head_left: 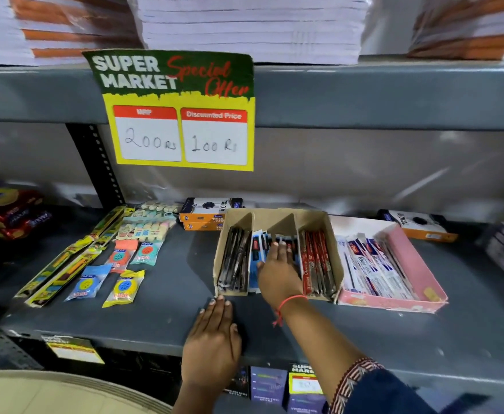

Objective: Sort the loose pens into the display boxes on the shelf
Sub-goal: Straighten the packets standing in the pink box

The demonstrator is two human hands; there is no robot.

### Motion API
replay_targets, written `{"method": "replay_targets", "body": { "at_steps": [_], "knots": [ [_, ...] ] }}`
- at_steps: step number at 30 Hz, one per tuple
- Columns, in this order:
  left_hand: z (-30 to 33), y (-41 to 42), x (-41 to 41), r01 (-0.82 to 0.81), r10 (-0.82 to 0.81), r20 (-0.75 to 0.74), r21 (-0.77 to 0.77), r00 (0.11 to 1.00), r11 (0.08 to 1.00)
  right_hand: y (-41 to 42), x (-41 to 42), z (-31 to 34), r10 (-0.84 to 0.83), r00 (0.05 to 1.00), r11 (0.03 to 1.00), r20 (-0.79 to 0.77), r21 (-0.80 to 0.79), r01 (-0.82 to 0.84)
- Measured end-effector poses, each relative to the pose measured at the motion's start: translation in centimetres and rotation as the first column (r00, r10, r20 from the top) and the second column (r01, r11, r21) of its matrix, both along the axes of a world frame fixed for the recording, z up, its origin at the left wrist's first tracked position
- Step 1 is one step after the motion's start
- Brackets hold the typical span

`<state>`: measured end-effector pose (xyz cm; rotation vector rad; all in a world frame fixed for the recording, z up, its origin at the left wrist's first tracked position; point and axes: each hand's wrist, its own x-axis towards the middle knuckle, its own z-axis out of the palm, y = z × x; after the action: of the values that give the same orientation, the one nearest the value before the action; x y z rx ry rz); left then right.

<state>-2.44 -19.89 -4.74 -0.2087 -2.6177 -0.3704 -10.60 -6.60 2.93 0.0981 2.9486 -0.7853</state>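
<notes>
Head view: the fingers of the right hand [277, 271] reach flat, spread and unclenched, into the middle compartment of the brown cardboard display box [277, 222], resting on the blue-packed pens [258, 252] there; whether any fingertip pinches a pack cannot be told. A red thread bracelet [289, 303] circles that wrist, and a dark blue sleeve with a patterned cuff [355, 380] covers the forearm. The left hand [215, 339] lies palm down, fingers straight and released, on the grey metal shelf [155, 318], just in front of the box's left corner, holding nothing. In the box, black-wrapped pens [234, 258] fill the left compartment and red-and-dark-wrapped pens [316, 261] the right one. Touching the box's right side sits a pink cardboard tray [415, 264] with white-and-blue pen packs [370, 264]. Left of the box lie colourful packets [119, 264] on the shelf. Above hangs a yellow-and-green price sign [179, 112].
</notes>
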Motion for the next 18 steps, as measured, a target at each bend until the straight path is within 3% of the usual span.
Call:
{"method": "replay_targets", "body": {
  "at_steps": [5, 7, 9, 13, 15, 18],
  "knots": [
    [0.2, 0.9, 0.3, -0.049, 0.047, 0.147, 0.009, 0.988, 0.999, 1.8, 3.1, 2.7, 0.045, 0.906, 0.993, -0.421, -0.081, -0.086],
    [0.3, 2.1, 0.5, -0.028, 0.024, 0.19, 0.017, 0.982, 0.999, 3.4, 3.9, 3.6, -0.054, 0.789, 0.991, -0.613, -0.131, -0.034],
    [0.6, 4.1, 1.2, 0.032, -0.032, 0.196, 0.003, 0.98, 0.999, 5.7, 4.2, 4.5, -0.198, 0.716, 0.971, -0.67, -0.234, 0.05],
    [0.8, 8.8, 2.3, 0.139, -0.136, 0.247, 0.008, 0.959, 0.99, 11.7, 3.4, 4.9, -0.506, 0.752, 0.83, -0.422, -0.474, 0.292],
    [0.9, 10.7, 2.2, 0.181, -0.173, 0.227, -0.015, 0.958, 0.983, 14.4, 3.0, 4.1, -0.495, 0.834, 0.838, -0.244, -0.387, 0.384],
    [1.6, 12.5, 2.0, 0.253, -0.242, 0.262, -0.006, 0.934, 0.968, 16.1, 2.8, 2.7, -0.339, 0.941, 0.926, 0.005, -0.175, 0.335]
  ]
}}
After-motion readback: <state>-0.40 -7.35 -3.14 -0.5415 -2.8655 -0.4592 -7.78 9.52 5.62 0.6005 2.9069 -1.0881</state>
